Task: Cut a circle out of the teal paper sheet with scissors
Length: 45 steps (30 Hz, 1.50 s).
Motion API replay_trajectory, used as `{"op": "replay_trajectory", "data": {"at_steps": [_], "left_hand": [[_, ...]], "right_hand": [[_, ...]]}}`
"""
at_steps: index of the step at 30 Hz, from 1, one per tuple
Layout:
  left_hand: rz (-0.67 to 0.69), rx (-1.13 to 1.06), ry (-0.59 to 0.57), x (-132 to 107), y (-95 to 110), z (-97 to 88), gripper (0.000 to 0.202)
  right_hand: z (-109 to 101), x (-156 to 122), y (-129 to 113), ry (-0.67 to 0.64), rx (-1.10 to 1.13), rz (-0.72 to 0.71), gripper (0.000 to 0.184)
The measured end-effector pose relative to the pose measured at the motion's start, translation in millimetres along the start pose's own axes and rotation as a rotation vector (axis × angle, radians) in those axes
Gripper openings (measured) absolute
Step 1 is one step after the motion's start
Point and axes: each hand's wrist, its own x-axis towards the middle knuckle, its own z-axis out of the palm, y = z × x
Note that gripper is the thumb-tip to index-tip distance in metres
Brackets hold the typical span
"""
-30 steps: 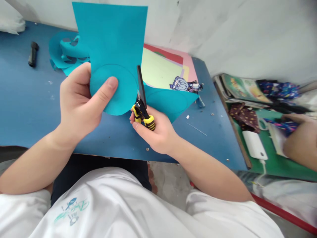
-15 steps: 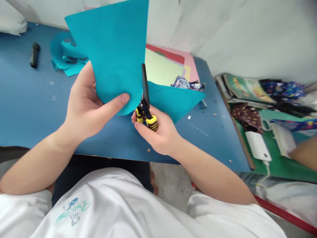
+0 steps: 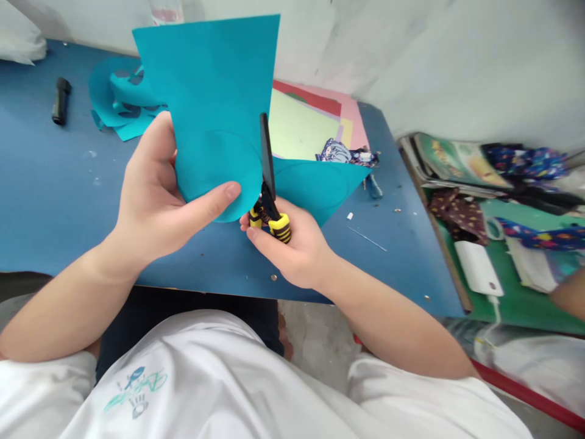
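My left hand (image 3: 155, 195) grips a teal paper sheet (image 3: 210, 85), thumb on the front and fingers behind it. Drawn circles show faintly on the sheet; its lower edge near my thumb is cut to a curve. In my right hand (image 3: 297, 244) are spring-handled shears (image 3: 269, 183) with black blades and yellow-and-black grips. Their blades point up and lie across the paper at the right of the curved edge. To the right of the blades, another teal part with a drawn oval (image 3: 315, 183) hangs over my right fingers. Whether it joins the sheet behind the shears is hidden.
Teal offcuts (image 3: 123, 97) and a black cylindrical object (image 3: 61, 100) lie at the left of the blue table (image 3: 68, 201). Coloured paper sheets (image 3: 306, 122) lie by the wall. On a green table at right are magazines (image 3: 457, 158), a white power bank (image 3: 478, 268) and another person's arm (image 3: 569, 296).
The teal sheet has dropped slightly and its top has shifted right. The right-hand teal part has tilted a little. The other person's arm at far right has drawn back.
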Motion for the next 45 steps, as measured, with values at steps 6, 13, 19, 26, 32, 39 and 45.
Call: {"op": "replay_trajectory", "data": {"at_steps": [6,13,19,26,32,39,45], "left_hand": [[-0.179,0.115,-0.024,-2,10,-1.2,0.049],[-0.002,-0.063,-0.028,-8,-43,-1.9,0.085],[-0.007,-0.067,-0.019,-8,-42,1.2,0.084],[0.089,-0.103,-0.071,-3,-54,-1.4,0.096],[-0.048,-0.1,-0.032,-7,-41,-2.9,0.084],[-0.21,0.036,-0.061,-2,-4,-1.9,0.051],[-0.005,-0.082,-0.061,-4,-43,-5.5,0.087]], "right_hand": [[1,0,4,0.015,-0.006,0.001,0.023],[4,-1,4,0.034,0.003,-0.014,0.02],[2,-1,2,0.027,-0.024,-0.003,0.02],[1,-2,3,0.029,-0.041,-0.012,0.02],[1,-3,5,0.054,-0.079,-0.023,0.021],[0,-2,4,0.066,-0.116,-0.031,0.018],[-1,-3,6,0.07,-0.128,-0.036,0.016]]}}
